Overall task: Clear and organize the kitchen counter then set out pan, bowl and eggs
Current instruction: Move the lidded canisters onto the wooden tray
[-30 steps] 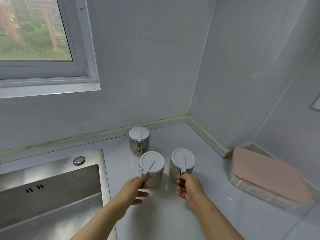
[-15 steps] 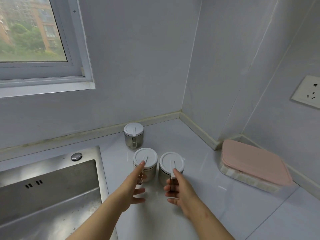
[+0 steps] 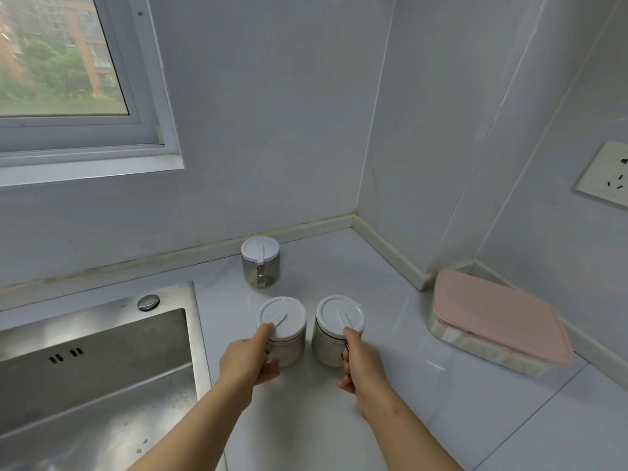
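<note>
Left hand [image 3: 249,360] has re-closed on left canister [image 3: 283,319] handle; right hand [image 3: 360,365] grips right canister [image 3: 336,319] handle, likely grouping both with rear canister [image 3: 260,254], 12 o'clock.

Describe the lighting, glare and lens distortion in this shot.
Head view: soft daylight from the window at upper left, with no hard shadows. Head view: pale glare streaks on the glossy counter beside the pink board, and a dull sheen on the sink. Head view: the wide-angle lens tilts and slightly bows the wall seams. The left jar and right jar are sharp.
</note>
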A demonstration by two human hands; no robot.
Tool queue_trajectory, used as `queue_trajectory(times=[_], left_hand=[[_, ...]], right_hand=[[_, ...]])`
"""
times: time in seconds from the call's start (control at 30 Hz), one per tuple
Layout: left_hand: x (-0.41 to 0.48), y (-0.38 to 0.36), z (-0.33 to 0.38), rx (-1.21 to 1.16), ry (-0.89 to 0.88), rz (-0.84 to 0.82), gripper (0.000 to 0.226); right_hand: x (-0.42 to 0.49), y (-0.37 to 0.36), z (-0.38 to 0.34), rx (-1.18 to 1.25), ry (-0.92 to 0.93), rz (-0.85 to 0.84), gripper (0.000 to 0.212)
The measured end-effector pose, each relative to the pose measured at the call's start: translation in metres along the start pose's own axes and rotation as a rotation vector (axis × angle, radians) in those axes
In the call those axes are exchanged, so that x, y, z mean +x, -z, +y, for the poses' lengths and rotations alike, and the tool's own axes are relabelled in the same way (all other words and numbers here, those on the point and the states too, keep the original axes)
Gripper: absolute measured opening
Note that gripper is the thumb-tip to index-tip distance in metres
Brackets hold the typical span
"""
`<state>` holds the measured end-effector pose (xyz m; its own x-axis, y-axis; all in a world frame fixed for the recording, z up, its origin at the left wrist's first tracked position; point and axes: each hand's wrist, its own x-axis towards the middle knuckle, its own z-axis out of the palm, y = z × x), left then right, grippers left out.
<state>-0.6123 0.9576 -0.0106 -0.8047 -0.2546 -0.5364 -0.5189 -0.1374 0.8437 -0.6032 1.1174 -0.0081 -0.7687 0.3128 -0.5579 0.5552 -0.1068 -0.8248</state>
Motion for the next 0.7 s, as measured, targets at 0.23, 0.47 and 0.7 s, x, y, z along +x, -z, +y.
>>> queue_trajectory(times=[0.23,0.47,0.7], left_hand=[[-0.005,0.011,0.007,0.022,-0.029,-0.061,0.039],[-0.019,0.031,0.021,0.109,-0.070,-0.188,0.039],[-0.055,0.038,0.023,0.338,-0.141,-0.388,0.040]], right_hand=[[-0.012,0.000,0.003,-0.004,0.037,0.058,0.035],[-0.057,-0.005,0.017,0.123,0.068,0.160,0.028],[-0.125,0.017,0.025,0.242,0.141,0.318,0.037]])
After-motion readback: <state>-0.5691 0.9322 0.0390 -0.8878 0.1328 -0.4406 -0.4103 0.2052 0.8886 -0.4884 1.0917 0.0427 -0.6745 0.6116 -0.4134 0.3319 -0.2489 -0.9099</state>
